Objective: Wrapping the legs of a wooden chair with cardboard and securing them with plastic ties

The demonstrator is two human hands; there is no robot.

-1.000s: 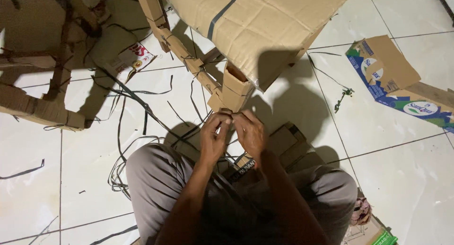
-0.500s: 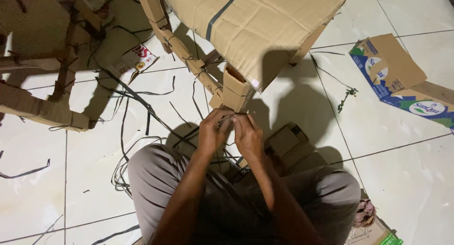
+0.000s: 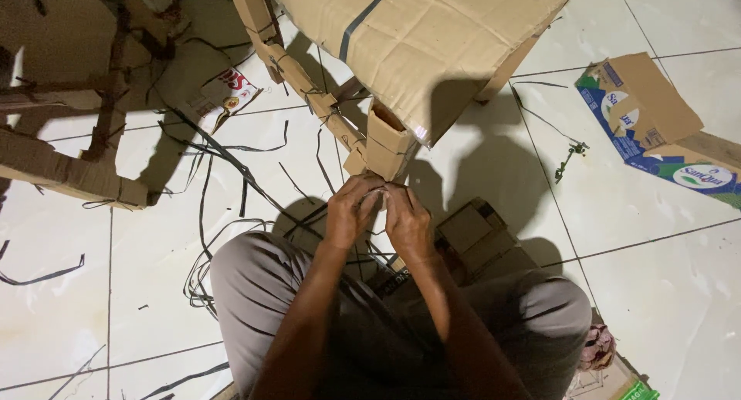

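Just below the frame's centre, the left hand [image 3: 349, 215] and right hand [image 3: 407, 224] meet fingertip to fingertip, each grip pinched on a dark strap [image 3: 376, 190] at the foot of the cardboard leg [image 3: 386, 147], apparently to cinch its folded layers together.

cardboard structure [image 3: 421, 45] blocking ahead, loose straps [image 3: 224, 157] cluttering left, bare floor tiles [image 3: 664, 292] open right

place: home floor I use as a craft workshop | floor: glossy white tiles [image 3: 664, 292] | clutter: cardboard frames [image 3: 69, 176], black strapping scraps [image 3: 224, 149], torn printed carton [image 3: 656, 114] | light: dim, my shadow ahead
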